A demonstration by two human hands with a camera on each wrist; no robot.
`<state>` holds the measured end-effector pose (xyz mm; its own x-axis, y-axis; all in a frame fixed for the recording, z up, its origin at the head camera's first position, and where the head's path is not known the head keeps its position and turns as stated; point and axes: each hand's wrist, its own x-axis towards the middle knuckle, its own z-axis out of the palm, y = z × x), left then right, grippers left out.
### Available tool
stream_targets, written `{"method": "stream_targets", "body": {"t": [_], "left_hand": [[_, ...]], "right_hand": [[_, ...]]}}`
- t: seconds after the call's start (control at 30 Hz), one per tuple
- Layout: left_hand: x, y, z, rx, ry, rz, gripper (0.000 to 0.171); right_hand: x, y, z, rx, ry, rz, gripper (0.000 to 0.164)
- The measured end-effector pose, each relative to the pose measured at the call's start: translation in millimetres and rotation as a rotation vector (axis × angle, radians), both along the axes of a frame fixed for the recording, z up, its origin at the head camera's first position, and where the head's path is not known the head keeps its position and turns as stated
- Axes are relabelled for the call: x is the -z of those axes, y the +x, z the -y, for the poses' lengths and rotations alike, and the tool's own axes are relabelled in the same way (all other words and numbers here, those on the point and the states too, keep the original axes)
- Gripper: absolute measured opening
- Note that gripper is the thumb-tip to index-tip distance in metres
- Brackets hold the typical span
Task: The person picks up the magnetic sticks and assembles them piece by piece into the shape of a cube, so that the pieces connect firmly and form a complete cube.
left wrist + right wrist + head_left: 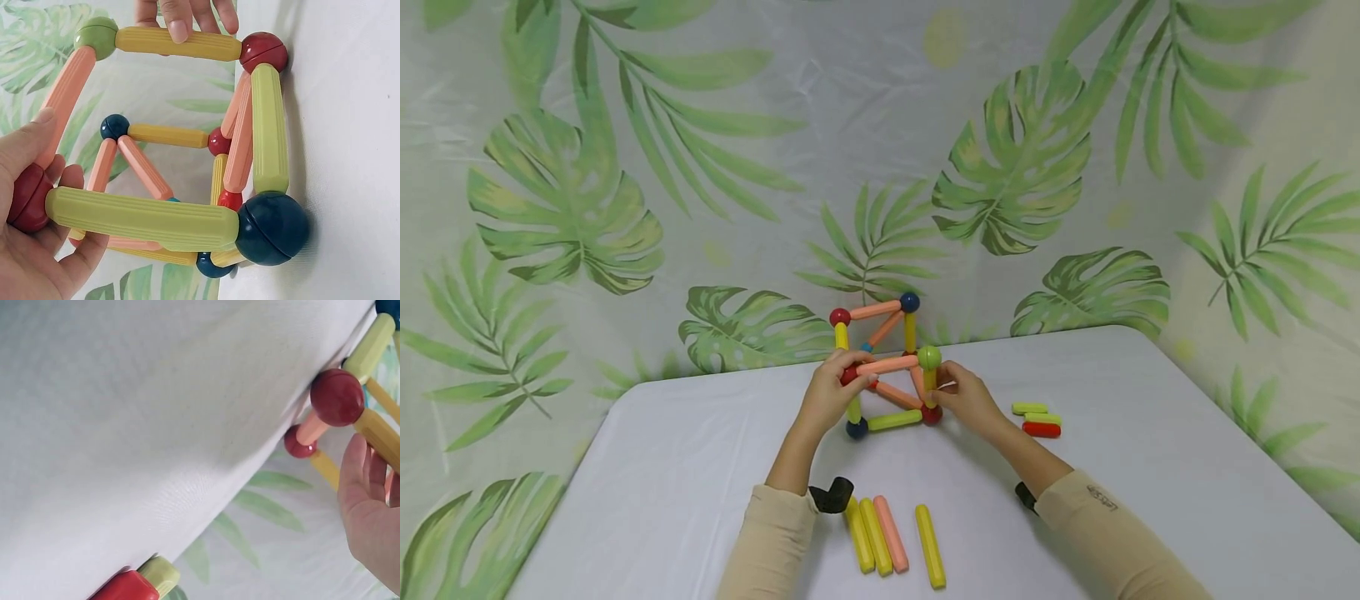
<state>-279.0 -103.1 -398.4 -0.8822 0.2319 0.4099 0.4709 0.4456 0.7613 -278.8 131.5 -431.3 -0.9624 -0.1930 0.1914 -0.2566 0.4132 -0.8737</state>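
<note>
Beige sleeves (772,542), dark lettering (1102,498) on right one; black wrist-worn devices (832,496).

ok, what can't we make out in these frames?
Head view: upper front red ball, partly covered by the left hand.
Head view: far end of leftmost loose yellow stick, behind the black wrist camera.
Head view: sleeve lettering, too small to read surely.
Left wrist: most of the right hand, cut by top edge.
Right wrist: red stick, cut by bottom edge.
</note>
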Motion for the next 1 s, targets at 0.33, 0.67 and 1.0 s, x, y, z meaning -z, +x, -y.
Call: {"method": "stream_targets", "body": {"t": [0.33,0.67,1.0], "left_hand": [[-1.0,3.4,2.7,-0.017,-0.037,-0.049,0.039],[-0.1,34.4,18.4,-0.196,-0.028,-0.043,0.058],[20.7,91.7,34.2,0.005,-0.388,0.311,0.046]], "right_hand": [[-1.2,-1.2,-2.4,-0.013,0.032,0.026,0.030],[-10.7,15.2,-42.6,-0.082,0.163,-0.139,0.044],[-6.3,43.0,-118.6,-0.127,0.426,-0.113,0.042]]}}
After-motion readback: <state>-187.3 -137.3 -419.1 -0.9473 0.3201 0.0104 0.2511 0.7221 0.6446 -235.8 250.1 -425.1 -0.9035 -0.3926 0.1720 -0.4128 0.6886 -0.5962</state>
